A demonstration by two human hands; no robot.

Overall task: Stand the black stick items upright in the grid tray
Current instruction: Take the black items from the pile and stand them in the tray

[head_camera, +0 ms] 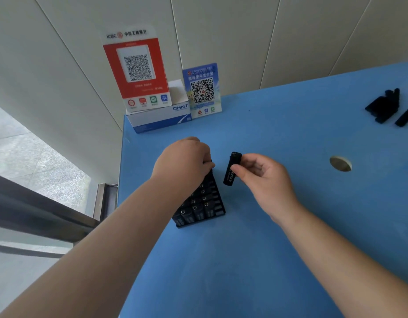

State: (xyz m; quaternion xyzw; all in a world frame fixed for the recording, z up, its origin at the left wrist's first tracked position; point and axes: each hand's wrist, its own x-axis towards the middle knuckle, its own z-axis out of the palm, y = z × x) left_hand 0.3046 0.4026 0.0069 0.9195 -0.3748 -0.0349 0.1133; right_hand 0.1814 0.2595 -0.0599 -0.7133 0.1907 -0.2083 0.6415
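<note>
Right hand (265, 177): thumb and curled fingers pinch one black stick (232, 169) near its middle, held nearly upright, slightly tilted, in the air just right of the tray's far end; pale lettering runs along its side.

Left hand (183, 158): knuckles up, fingers curled down onto the far end of the tray (199, 205); what it grips there is hidden, possibly a stick or the tray rim.

Tray: black grid on the blue table (267, 237), several sticks standing upright in its near cells, round tops showing.

Loose sticks (385, 106): dark pile lying flat at the table's far right, well apart from the tray.

Table hole (340, 164): round, right of the hands.

White box (157, 118) with red QR sign (135, 70) and blue QR sign (202, 90): far left corner, against the wall.
</note>
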